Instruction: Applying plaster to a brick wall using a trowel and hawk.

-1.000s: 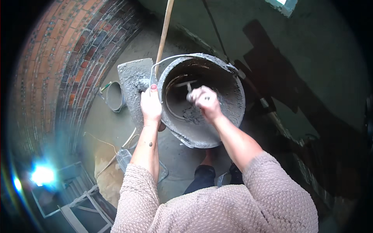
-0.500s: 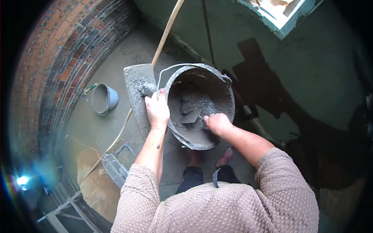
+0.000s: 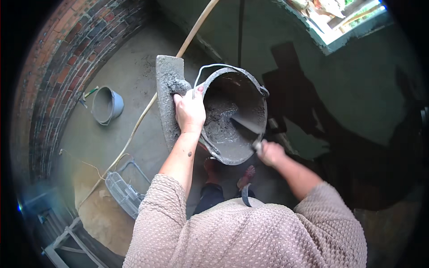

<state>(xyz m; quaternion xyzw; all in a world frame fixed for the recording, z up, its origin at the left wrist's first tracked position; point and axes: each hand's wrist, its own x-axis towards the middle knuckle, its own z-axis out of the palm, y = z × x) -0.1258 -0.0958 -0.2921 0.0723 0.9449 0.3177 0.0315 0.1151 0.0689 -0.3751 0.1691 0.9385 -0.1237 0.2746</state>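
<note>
Your right hand [image 3: 271, 152]: clenched on the handle of a trowel [image 3: 248, 124], slightly blurred. Fist sits just outside the near right of the bucket mouth; forearm comes in from lower right, pointing up-left, elbow bent out. Blade runs up-left from the fist, over the mouth.

Your left hand [image 3: 190, 111]: closed, back of hand up, grasping the mortar-coated float [image 3: 169, 118]; exact finger wrap is hidden. Thumb points up, along the wire bail [image 3: 205, 67] by the bucket's left edge. Forearm comes up steeply from below, leaning a bit right. Float board stands on the outer side of this grip, long way up.

Large bucket [image 3: 237, 159] sits between your two grips, mouth toward you. Grey mortar [image 3: 220, 125] inside, left of the blade.

Below the grips: your feet [image 3: 246, 176], under the bucket.

Further out: wooden pole [image 3: 196, 30] passes behind the float, above and below the left grip. Fan-like wire cage [image 3: 120, 190] is down-left of that grip. Small bucket [image 3: 117, 105] is well left of it, on the floor. Brick wall [image 3: 67, 71] beyond. Bright window opening [image 3: 335, 22] is far up-right of the right grip.
</note>
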